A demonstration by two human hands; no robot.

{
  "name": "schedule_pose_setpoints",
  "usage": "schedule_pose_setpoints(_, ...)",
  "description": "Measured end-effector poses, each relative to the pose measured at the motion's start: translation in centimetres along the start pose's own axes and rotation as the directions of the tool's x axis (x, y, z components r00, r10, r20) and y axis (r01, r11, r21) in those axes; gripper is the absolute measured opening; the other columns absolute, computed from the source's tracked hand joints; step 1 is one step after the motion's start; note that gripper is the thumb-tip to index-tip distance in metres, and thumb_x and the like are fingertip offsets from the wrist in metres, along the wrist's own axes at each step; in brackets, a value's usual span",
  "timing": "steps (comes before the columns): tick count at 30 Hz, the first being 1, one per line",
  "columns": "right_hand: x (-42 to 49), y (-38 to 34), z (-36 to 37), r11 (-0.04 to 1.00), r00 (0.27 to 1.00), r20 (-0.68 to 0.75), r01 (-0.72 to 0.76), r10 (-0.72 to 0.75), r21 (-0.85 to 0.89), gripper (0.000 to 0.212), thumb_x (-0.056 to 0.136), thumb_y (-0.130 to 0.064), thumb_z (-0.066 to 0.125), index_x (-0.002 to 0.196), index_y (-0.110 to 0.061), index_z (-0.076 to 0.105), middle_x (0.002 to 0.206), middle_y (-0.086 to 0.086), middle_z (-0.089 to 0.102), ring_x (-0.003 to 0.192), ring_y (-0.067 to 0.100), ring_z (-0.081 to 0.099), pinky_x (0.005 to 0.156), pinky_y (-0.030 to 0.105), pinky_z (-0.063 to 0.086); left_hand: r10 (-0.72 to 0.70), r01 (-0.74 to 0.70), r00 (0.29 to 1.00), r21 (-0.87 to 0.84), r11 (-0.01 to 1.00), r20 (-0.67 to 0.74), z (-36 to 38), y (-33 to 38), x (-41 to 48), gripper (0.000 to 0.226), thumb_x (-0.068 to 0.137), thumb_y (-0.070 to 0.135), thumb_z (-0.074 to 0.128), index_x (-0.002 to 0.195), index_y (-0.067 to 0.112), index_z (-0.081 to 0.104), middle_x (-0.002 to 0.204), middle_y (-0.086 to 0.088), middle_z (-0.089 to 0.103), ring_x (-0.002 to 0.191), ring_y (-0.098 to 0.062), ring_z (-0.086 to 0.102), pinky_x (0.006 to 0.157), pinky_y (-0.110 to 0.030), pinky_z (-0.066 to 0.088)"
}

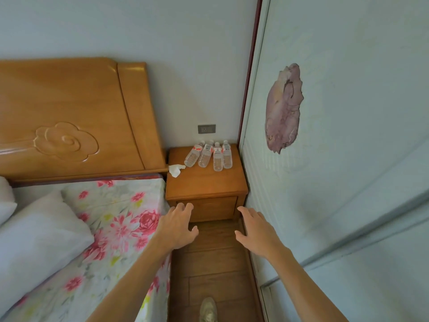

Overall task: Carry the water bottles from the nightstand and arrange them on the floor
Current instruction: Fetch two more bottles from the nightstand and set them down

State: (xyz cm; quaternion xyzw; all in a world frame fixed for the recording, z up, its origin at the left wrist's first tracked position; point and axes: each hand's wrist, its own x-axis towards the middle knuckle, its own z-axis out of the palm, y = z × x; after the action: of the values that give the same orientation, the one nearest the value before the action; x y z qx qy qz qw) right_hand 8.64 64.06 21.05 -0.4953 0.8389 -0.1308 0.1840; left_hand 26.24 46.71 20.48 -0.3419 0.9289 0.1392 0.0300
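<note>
Several clear water bottles (pixel 209 155) with red and white labels lie side by side at the back of the wooden nightstand (pixel 206 184), caps toward the wall. My left hand (pixel 177 225) and my right hand (pixel 255 228) are stretched forward in the air in front of the nightstand's drawer, fingers spread and relaxed, holding nothing. Both hands are well short of the bottles. The wooden floor (pixel 216 259) runs as a narrow strip below my hands.
A crumpled white tissue (pixel 175 169) lies on the nightstand's left edge. The bed with a floral sheet (pixel 116 219) and pillows borders the left; a pale wardrobe panel (pixel 336 159) closes the right. My shoe (pixel 208 310) stands on the floor strip.
</note>
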Motion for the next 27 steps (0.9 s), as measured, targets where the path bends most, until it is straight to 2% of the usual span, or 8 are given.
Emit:
schedule_pose_setpoints(8, 7.2, -0.7, -0.4, 1.0, 1.0, -0.015, -0.024, 0.025, 0.018, 0.066, 0.097, -0.045, 0.054, 0.152, -0.023, 0.025, 0.142, 0.0, 0.048, 0.128, 0.02, 0.05, 0.102, 0.031, 0.048, -0.016, 0.016, 0.999, -0.007, 1.0, 0.034, -1.8, -2.6, 6.6, 0.059, 0.088, 0.052, 0.055, 0.138, 0.025, 0.038, 0.138, -0.002, 0.049, 0.119, -0.021, 0.055, 0.09, -0.033, 0.054)
schedule_pose_setpoints(16, 12.9, -0.1, -1.0, 1.0, 0.999, 0.034, -0.017, 0.016, 0.021, 0.066, 0.097, -0.045, 0.055, 0.152, -0.024, 0.025, 0.144, 0.0, 0.046, 0.128, 0.021, 0.049, 0.102, 0.033, 0.05, -0.07, 0.071, 0.996, -0.009, 0.997, 0.063, -2.6, -4.0, 11.6, 0.057, 0.088, 0.05, 0.057, 0.137, 0.026, 0.039, 0.14, 0.001, 0.047, 0.121, -0.018, 0.053, 0.093, -0.032, 0.053)
schedule_pose_setpoints(20, 17.7, 0.8, -1.3, 1.0, 0.997, 0.079, 0.008, -0.009, 0.014, 0.067, 0.098, -0.042, 0.055, 0.154, -0.023, 0.023, 0.151, 0.001, 0.042, 0.138, 0.024, 0.041, 0.108, 0.037, 0.046, -0.108, 0.108, 0.992, -0.009, 0.994, 0.063, -3.0, -4.7, 15.3, 0.059, 0.088, 0.05, 0.057, 0.138, 0.027, 0.038, 0.141, 0.001, 0.047, 0.124, -0.019, 0.051, 0.094, -0.034, 0.053)
schedule_pose_setpoints(27, 25.1, 2.3, -2.2, 1.0, 0.991, 0.135, 0.026, -0.025, 0.0, 0.068, 0.097, -0.042, 0.057, 0.153, -0.023, 0.024, 0.15, 0.001, 0.043, 0.135, 0.022, 0.044, 0.106, 0.037, 0.047, -0.142, 0.14, 0.982, 0.024, 0.99, 0.122, -3.6, -5.5, 21.2, 0.059, 0.087, 0.05, 0.055, 0.138, 0.026, 0.036, 0.14, 0.0, 0.046, 0.121, -0.02, 0.052, 0.091, -0.033, 0.053)
